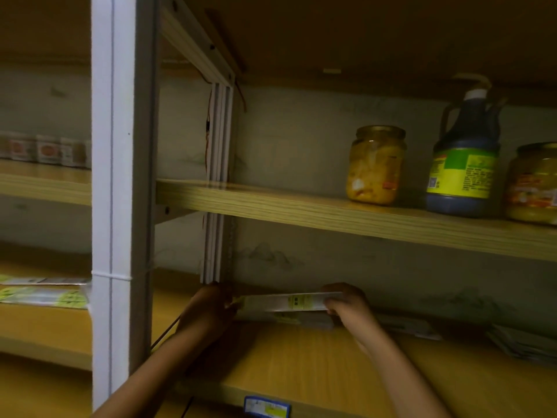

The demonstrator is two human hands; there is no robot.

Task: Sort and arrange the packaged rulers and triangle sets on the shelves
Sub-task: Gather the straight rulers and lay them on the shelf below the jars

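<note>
- The left hand [211, 306] and right hand [346, 303] each grip one end of a long flat ruler pack [286, 302], held at the far back of the low shelf [301, 366].
- More packs [407, 325] lie flat to the right, maybe unsorted; it is dark there.
- The pack looks thin, shiny plastic; the shelf is smooth wood.

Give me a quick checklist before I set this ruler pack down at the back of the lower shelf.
1. Left hand grips one end of the ruler pack: ok.
2. Right hand grips the other end: ok.
3. Pack roughly level, along the back wall: ok.
4. Landing spot: other packs already lie beneath it; neat alignment: cannot tell.
5. Clearance from the rear post: left hand very close, cannot tell.
6. Loose packs at right unsorted: not ok.
</note>
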